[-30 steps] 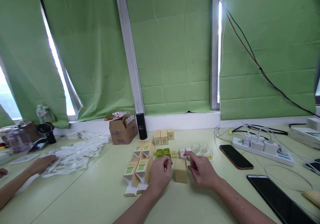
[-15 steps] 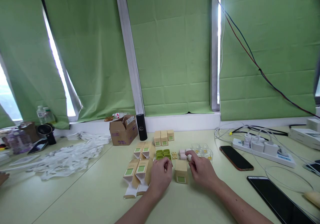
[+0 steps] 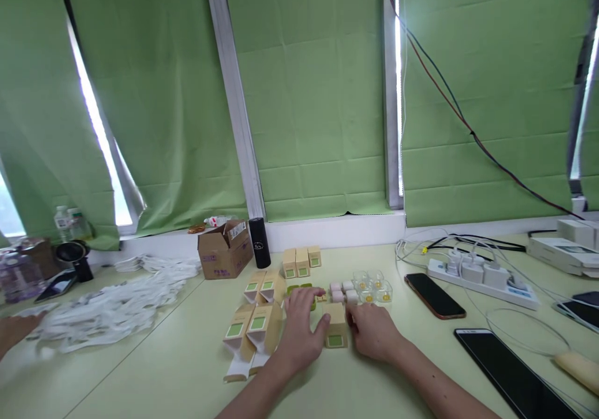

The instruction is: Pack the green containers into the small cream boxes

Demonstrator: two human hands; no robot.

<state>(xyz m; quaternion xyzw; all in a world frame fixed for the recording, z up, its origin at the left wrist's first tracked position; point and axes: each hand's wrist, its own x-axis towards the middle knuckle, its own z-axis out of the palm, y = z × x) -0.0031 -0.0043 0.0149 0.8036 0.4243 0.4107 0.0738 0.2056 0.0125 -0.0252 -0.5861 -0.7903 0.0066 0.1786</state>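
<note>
My left hand is open, its fingers stretched over the small green containers and near the tiny gold-coloured pieces. Its thumb is beside a small tan box with a green label, which stands upright between my hands. On the box's other side is my right hand, fingers curled in; whatever they hold, if anything, is hidden. Just beyond it sit several pale pink and white cubes and several clear cups with yellow centres. Left of my left hand lie several tan boxes with open white flaps.
Several closed tan boxes stand at the back, near a black cylinder and a brown carton. Phones, a tablet and a power strip lie right. Another person's hand touches white straps at left.
My left hand has gone from curled to spread, reaching forward over the green containers. My right hand has drawn back from the pink cubes to the box. The other person's hand reaches further in.
</note>
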